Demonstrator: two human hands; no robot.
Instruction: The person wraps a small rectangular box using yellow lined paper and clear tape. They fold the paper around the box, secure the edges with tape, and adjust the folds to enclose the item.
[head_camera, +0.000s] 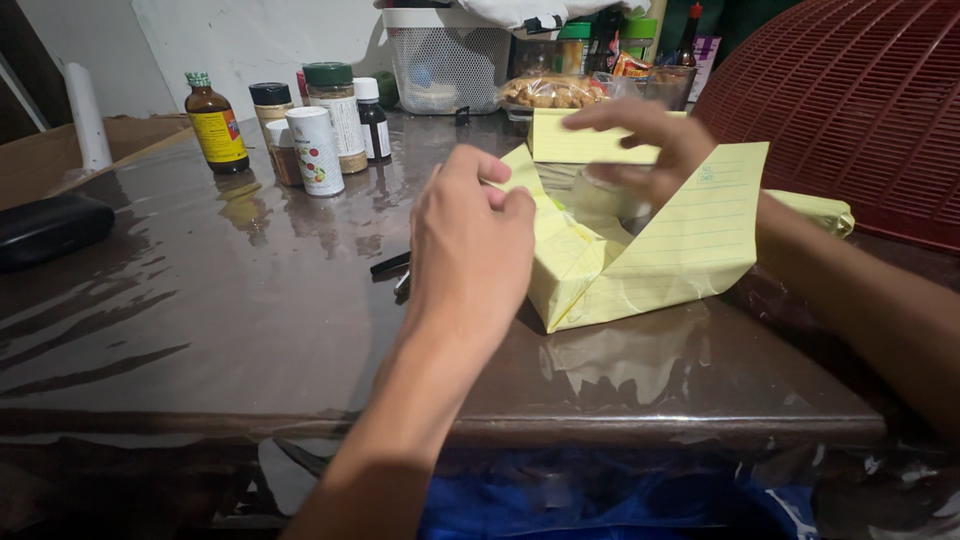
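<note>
A sheet of yellow lined paper (668, 250) is folded up around a boxy shape on the brown table (250, 330). My left hand (470, 250) presses on the paper's left fold with fingers curled on its edge. My right hand (650, 145) reaches over the upright flaps at the back; a roll of clear tape (610, 195) sits just under its fingers, though the grip itself is hidden. A dark slim tool (390, 266) lies on the table to the left of my left hand, partly hidden by it.
Several spice jars and bottles (300, 125) stand at the back left, with a white mesh basket (445, 60) and a bag of nuts (550, 92) behind. A large red woven cover (860, 100) fills the right. A black case (50, 228) lies at far left.
</note>
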